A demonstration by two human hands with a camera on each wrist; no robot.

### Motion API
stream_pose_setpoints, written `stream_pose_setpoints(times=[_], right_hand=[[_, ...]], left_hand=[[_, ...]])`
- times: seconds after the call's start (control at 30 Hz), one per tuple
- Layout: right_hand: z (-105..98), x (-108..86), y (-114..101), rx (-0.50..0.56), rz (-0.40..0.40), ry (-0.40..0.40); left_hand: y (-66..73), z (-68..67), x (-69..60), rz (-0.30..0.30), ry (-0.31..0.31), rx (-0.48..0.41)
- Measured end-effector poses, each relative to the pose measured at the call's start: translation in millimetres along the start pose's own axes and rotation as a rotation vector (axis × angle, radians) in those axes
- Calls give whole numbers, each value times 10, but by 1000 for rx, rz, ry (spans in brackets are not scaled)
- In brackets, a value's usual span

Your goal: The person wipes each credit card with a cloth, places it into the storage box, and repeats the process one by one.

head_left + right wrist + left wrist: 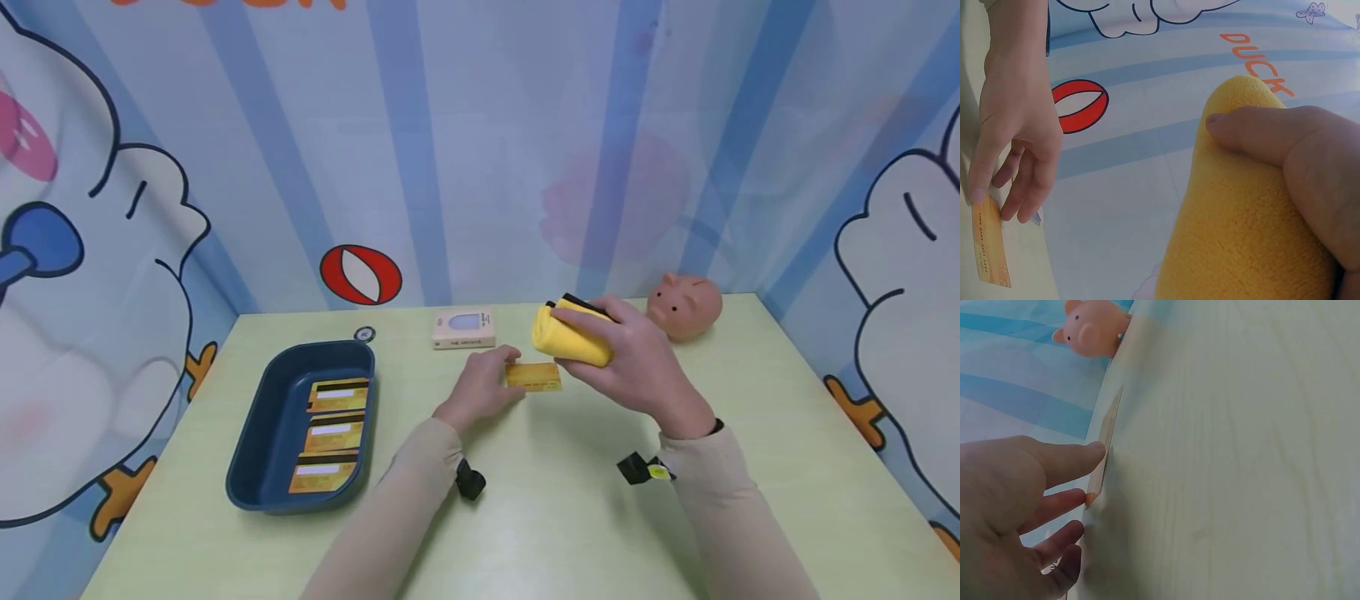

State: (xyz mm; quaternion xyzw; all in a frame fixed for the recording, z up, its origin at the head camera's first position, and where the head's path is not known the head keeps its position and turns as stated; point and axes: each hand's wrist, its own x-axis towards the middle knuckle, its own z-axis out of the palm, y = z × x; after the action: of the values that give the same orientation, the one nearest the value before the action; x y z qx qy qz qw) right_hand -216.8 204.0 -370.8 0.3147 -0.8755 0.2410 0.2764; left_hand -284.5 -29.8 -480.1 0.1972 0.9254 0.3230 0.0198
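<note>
My left hand (480, 387) pinches the left end of a gold bank card (534, 377) between thumb and fingers, low over the table. Its embossed digits face up in the right wrist view, where the card (992, 244) extends past the left hand (1022, 131). My right hand (637, 358) grips a folded yellow cloth (573, 335) with a black edge, raised just right of the card. The thumb presses along the fuzzy cloth (1241, 206) in the right wrist view. A blue tray (258, 450) at the left contains 3 similar cards (333, 433) in a column, stripe side up.
At the table's back stand a small pale box (464, 328) and, to the right, a pink piggy bank (686, 307). A small round dark disc (365, 334) lies by the tray's far corner. A printed fabric backdrop (487, 150) rises behind the pale green table (570, 517).
</note>
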Motion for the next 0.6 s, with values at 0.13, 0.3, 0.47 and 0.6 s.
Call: stream_pose_setpoints(times=[0.13,0.3,0.47,0.6], right_hand=[[9,6,-9,6,2,-6],[17,19,-13,5,4,-10],[21,17,-14,2,10,-21],[32,13,-20,-8,15,-38]], left_hand=[[-6,10,14,-16,0,3],[-12,-17,15,-60,-6,-19],[-12,-53,10,-93,-38,-48],[-8,-81,-6,-108,-68,-53]])
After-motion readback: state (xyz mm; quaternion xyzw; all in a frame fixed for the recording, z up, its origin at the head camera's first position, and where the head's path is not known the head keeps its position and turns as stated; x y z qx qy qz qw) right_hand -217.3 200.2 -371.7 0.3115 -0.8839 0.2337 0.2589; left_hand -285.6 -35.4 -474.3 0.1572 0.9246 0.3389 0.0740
